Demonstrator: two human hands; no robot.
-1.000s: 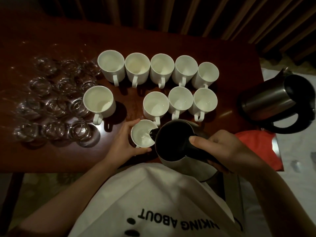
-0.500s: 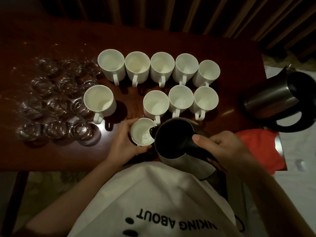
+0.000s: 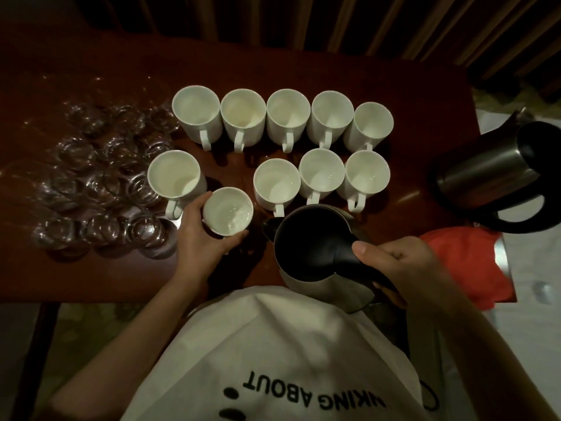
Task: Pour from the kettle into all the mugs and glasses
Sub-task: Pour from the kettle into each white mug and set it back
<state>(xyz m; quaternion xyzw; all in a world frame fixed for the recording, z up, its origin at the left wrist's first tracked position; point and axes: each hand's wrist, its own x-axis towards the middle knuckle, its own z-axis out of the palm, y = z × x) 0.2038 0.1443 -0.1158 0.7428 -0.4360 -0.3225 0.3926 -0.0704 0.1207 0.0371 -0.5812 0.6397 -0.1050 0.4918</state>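
Observation:
My right hand (image 3: 400, 268) grips the black handle of a steel kettle (image 3: 315, 250) near the table's front edge, its spout pointing left. My left hand (image 3: 200, 241) holds a white mug (image 3: 227, 212) with some liquid in it, just left of the spout and apart from it. Several more white mugs (image 3: 288, 117) stand in two rows behind, handles toward me. Another white mug (image 3: 174, 174) stands alone left of the held one. A cluster of several clear glasses (image 3: 100, 183) fills the table's left side.
A second steel kettle (image 3: 491, 174) with a black handle stands at the right edge of the dark wooden table (image 3: 303, 65). A red cloth (image 3: 467, 262) lies at the front right corner. A dark slatted wall runs behind the table.
My left hand has carried the mug left and slightly back, away from the kettle's spout. The kettle has tipped back more upright in my right hand.

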